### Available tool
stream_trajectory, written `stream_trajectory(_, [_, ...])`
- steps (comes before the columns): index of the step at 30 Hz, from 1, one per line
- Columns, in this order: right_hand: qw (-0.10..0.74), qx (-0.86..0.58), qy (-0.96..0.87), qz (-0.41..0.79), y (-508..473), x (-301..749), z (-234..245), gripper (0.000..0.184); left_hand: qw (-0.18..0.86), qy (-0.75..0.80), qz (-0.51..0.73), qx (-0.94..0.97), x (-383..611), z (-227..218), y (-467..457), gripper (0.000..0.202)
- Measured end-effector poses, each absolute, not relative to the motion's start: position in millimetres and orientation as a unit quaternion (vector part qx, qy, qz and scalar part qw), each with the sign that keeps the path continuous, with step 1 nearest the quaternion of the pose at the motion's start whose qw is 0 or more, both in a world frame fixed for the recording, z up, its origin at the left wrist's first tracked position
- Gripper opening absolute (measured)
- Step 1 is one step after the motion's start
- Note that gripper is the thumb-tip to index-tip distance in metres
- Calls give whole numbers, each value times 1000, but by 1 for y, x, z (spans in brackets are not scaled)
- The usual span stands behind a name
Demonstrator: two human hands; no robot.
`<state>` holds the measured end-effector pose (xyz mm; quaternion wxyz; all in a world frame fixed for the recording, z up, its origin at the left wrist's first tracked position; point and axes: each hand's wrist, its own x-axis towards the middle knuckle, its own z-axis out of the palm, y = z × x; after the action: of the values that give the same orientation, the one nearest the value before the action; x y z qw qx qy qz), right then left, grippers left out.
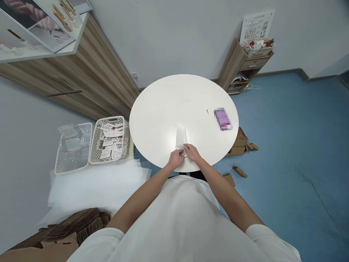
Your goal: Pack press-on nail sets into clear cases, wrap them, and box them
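Close to the near edge of a round white table [163, 98] lies a narrow, folded white wrapping sheet [181, 136], slightly see-through. My left hand [176, 159] is closed at its lower left edge, fingers curled and pinching it. From the right, my right hand [192, 152] pinches the same sheet between thumb and fingertips. The two hands nearly meet over the sheet's near end. Whether anything is wrapped inside the sheet I cannot tell. A blurred purple object [223, 119] rests on the right side of the table.
Left of the table stand a white basket of printed packets [125, 145] and another with clear plastic boxes [89, 145]. Loose white sheets [95, 185] and stacked brown cardboard [62, 240] lie nearer. Folded cartons [238, 145] are on the floor at right. A wooden cabinet [100, 69] stands behind.
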<state>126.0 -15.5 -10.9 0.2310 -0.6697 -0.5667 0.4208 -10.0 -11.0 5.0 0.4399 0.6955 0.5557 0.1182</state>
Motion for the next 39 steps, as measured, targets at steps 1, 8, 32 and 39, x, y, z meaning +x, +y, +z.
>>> stream_trajectory(1, [232,-681,-556,415,-15,124,-11,31,443,548,123,698,-13,4,-14,29])
stream_trajectory(8, [207,-712,-563,366,-11,117,-17,28,342,514,151,772,-31,0,-13,31])
stream_trajectory(32, [108,-550,-679,475,-46,142,21,54,398,426,78,809,-49,1,-17,55])
stream_trajectory(39, [169,-638,-526,537,-35,140,19,32,498,507,118,694,-42,1,-1,25])
